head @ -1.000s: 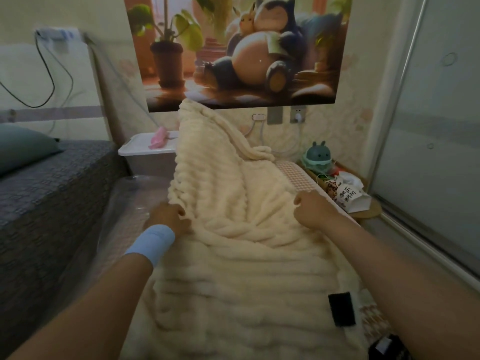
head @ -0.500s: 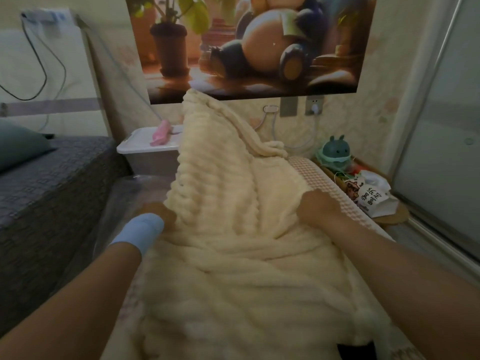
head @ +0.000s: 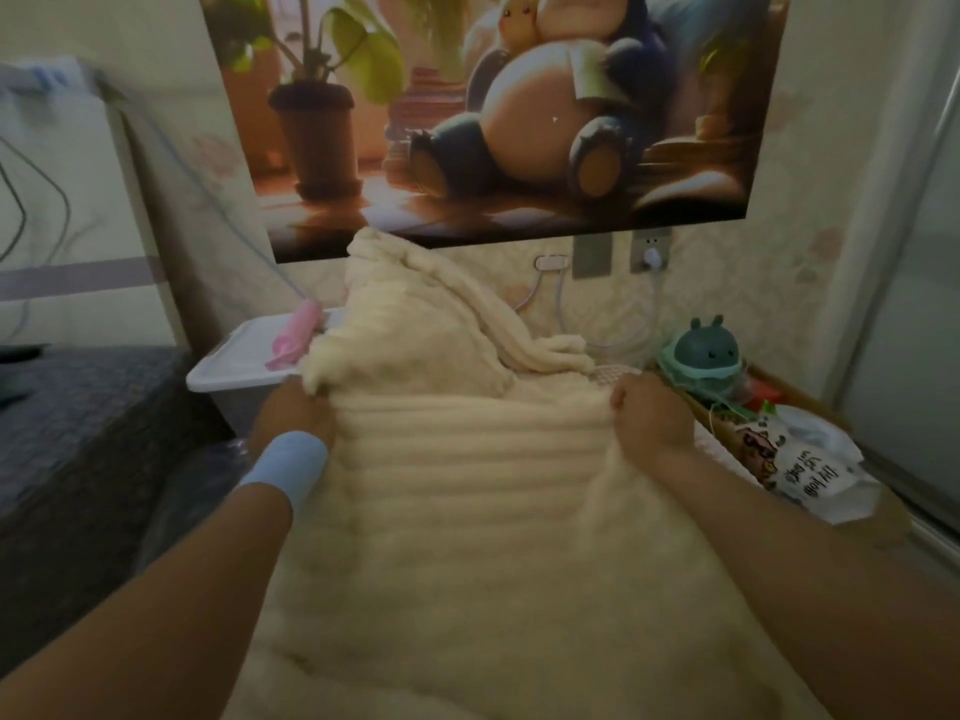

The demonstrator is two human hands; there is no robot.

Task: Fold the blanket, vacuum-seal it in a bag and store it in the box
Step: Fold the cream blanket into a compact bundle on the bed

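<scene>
the cream blanket (head: 467,491) is laid out lengthwise, and its far fold is gripped by the left hand (head: 293,413) at one corner and by the right hand (head: 649,414) at the other. a white box (head: 234,365) is seen just behind.

Worn on the head, wide-angle, single view. Looks forward and down from close above the blanket (head: 467,491), facing the wall poster (head: 493,122) beyond.
</scene>
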